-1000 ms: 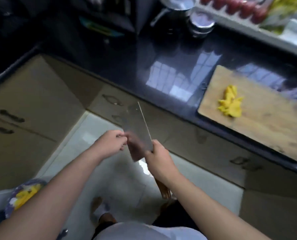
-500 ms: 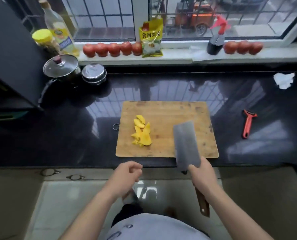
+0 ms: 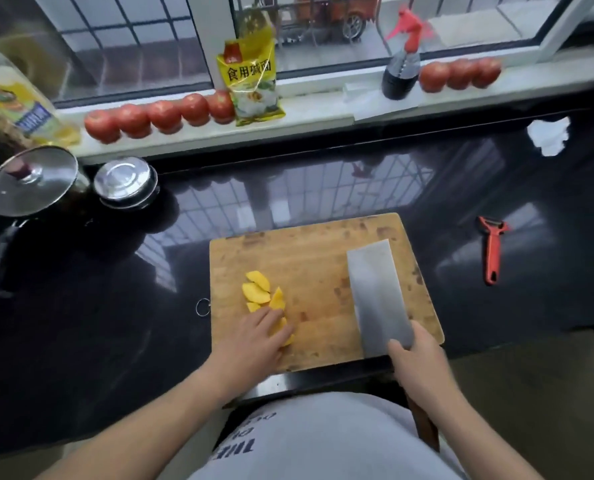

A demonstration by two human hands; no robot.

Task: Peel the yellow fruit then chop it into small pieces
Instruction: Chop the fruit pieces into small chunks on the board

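With peeling done, my left hand [image 3: 254, 337] pressed flat on the yellow fruit slices [image 3: 264, 299] on the cutting board [image 3: 309, 265], my right hand [image 3: 418, 358] gripped the cleaver [image 3: 378, 292], and chopping them small came next.

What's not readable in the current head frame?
- Yellow fruit slices: the near ones are hidden under the left hand, so no count.
- Cleaver: its handle is mostly covered by the right hand, so the grip is unclear.
- Oil bottle: blurred and cut off by the left edge.
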